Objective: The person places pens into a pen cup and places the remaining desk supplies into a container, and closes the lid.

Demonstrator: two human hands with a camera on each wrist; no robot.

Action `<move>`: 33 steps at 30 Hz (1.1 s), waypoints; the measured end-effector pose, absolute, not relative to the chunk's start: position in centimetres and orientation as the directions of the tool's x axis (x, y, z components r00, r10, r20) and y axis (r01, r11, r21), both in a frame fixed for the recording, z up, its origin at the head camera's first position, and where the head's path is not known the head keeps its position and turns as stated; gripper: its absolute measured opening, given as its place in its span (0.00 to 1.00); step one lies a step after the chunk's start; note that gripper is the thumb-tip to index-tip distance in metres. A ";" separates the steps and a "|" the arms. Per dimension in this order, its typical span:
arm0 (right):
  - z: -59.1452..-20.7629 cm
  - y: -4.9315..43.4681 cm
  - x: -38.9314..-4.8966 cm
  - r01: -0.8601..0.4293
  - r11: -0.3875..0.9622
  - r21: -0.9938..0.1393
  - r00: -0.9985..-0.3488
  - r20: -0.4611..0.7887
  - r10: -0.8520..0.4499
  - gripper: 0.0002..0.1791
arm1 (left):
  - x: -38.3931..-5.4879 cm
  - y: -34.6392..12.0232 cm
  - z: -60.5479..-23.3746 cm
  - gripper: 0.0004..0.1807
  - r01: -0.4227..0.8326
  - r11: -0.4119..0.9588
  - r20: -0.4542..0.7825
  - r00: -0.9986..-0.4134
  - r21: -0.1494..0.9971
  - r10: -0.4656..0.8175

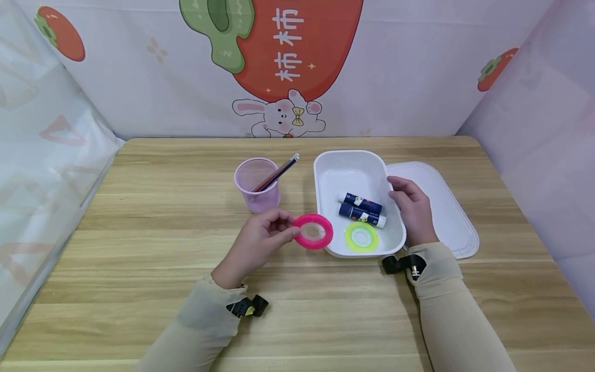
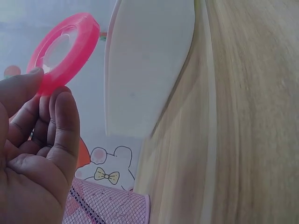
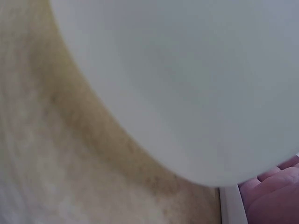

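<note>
My left hand (image 1: 260, 240) pinches a bright pink roll of tape (image 1: 325, 232) by its edge between thumb and fingers. The pink tape overlaps the near left corner of a white plastic box (image 1: 321, 194) in the head view. On the box's right side, my right hand (image 1: 415, 212) holds the rim, fingertips at the edge. Inside the box lie two dark blue glue sticks (image 1: 358, 213) side by side and a yellow roll of tape (image 1: 349, 238). The right wrist view is mostly filled by the box's pale wall (image 3: 187, 102), with part of the right hand at its lower right corner.
A pink mesh cup (image 1: 262, 201) holding several pens or pencils (image 1: 281, 170) stands left of the box. Partly under the box and right hand lies a flat white lid (image 1: 446, 217). A printed cloth (image 1: 395, 77) hangs behind the wooden table (image 1: 153, 217).
</note>
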State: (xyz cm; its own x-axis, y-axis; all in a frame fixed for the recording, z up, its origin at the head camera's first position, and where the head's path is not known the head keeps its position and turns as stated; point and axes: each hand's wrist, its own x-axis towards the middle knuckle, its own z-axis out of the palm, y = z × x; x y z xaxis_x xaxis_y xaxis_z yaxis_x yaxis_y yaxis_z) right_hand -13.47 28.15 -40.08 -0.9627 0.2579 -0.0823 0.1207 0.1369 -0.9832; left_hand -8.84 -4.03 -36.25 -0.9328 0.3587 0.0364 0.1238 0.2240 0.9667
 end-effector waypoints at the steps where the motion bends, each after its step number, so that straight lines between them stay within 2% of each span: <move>1: -40.1 28.2 -13.5 0.121 0.136 -0.983 -0.963 -0.083 0.258 0.18 | -8.9 -3.9 -36.2 0.10 0.126 0.223 0.039 -0.932 0.967 0.360; 15: -40.1 28.2 -13.4 0.119 0.125 -0.985 -0.963 -0.084 0.258 0.18 | -9.1 -2.7 -36.4 0.13 0.130 0.204 0.038 -0.914 0.970 0.404; 33: -40.2 28.2 -13.5 0.103 0.134 -0.986 -0.966 -0.067 0.248 0.18 | -9.6 -1.1 -37.1 0.11 0.161 0.211 0.071 -0.922 0.964 0.381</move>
